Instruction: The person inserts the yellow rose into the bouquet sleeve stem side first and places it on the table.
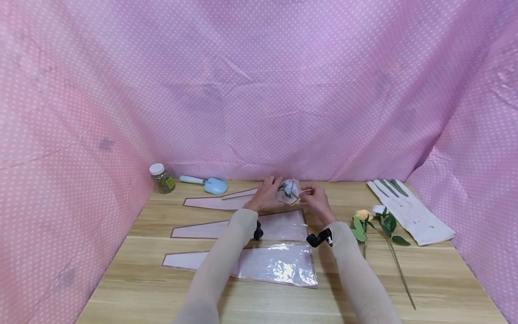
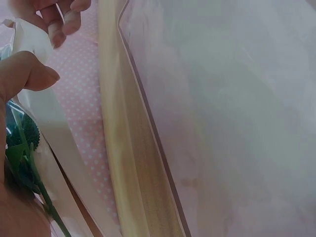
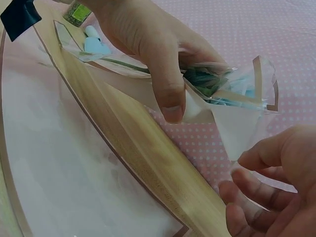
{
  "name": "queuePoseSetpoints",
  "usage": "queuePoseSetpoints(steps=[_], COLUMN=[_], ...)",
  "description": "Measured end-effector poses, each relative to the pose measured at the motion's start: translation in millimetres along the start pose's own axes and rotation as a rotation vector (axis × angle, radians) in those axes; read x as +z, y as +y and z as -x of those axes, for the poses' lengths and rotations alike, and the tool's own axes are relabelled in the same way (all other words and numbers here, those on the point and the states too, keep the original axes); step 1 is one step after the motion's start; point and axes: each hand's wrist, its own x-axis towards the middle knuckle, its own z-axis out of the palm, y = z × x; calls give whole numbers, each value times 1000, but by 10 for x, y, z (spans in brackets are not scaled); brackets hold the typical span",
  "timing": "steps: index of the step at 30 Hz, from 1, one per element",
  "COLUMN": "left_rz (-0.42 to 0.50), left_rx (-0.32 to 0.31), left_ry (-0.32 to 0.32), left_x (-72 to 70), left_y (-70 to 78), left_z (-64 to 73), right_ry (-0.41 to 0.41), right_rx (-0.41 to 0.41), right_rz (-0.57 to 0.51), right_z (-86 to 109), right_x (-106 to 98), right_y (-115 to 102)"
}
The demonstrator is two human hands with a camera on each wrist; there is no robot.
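A clear flower sleeve [image 1: 208, 204] with a brown border lies along the back of the table, and a pale artificial rose [image 1: 289, 187] with green leaves sits inside its wide end. My left hand [image 1: 267, 194] grips the sleeve around the flower, its thumb across the front in the right wrist view. With thumb and forefinger, my right hand [image 3: 276, 185] pinches a corner of the sleeve's wide opening. The rose's stem [image 2: 52, 210] runs toward the narrow end. Two more flat sleeves, a middle one [image 1: 279, 227] and a front one [image 1: 275, 265], lie nearer me.
On the right are a yellow rose [image 1: 363, 215], a white rose [image 1: 380, 209] with a long stem, and a pair of white-and-green gloves [image 1: 421, 220]. A lidded jar [image 1: 162, 180] and a light blue trowel [image 1: 215, 186] stand back left. Pink dotted cloth [image 1: 259, 112] hangs behind.
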Motion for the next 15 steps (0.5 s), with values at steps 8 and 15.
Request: queuePoseSetpoints(steps=[8, 15], left_rz=[-12, -9], left_rx=[26, 13], left_ry=[11, -4], left_x=[-16, 3], left_y=[-7, -55], left_z=[2, 19], right_ry=[-32, 51], right_rx=[-4, -27], right_rz=[-35, 31], right_z=[-26, -35], right_x=[-5, -18], right_y=[-8, 5])
